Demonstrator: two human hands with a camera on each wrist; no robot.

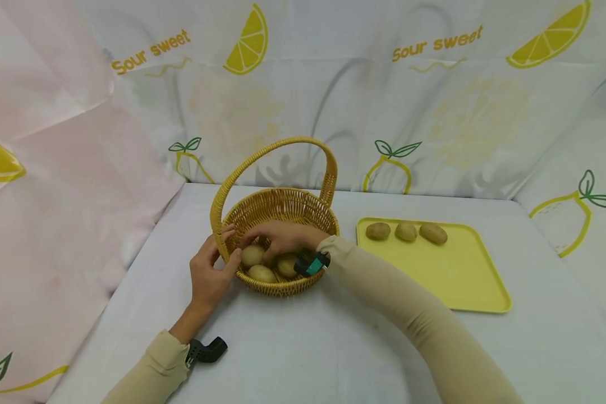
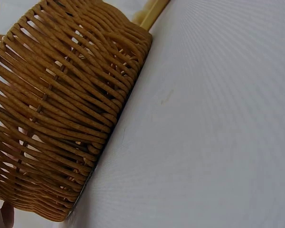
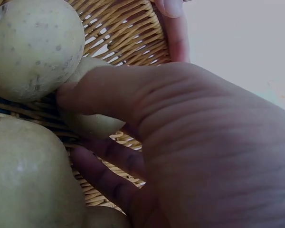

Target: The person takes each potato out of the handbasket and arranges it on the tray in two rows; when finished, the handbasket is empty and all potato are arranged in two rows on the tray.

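Observation:
A wicker basket (image 1: 281, 288) with a tall arched handle (image 1: 220, 205) stands on the table, several potatoes (image 1: 261, 274) inside it. My left hand (image 1: 208, 278) grips the basket's left side at the foot of the handle, thumb toward the front. In the left wrist view the woven wall (image 2: 61, 90) fills the upper left, with only a bit of finger at the edge. My right hand (image 1: 285, 235) reaches down into the basket. Seen from the right wrist, its thumb and curled fingers pinch a potato (image 3: 97, 124) between them, beside larger-looking potatoes (image 3: 35, 50).
To the right lies a yellow tray (image 1: 464, 275) with three potatoes in a row along its far edge, the rightmost potato (image 1: 433, 233) being long. A white cloth (image 1: 303, 348) covers the table. Lemon-printed curtains (image 1: 303, 95) hang behind and at the sides.

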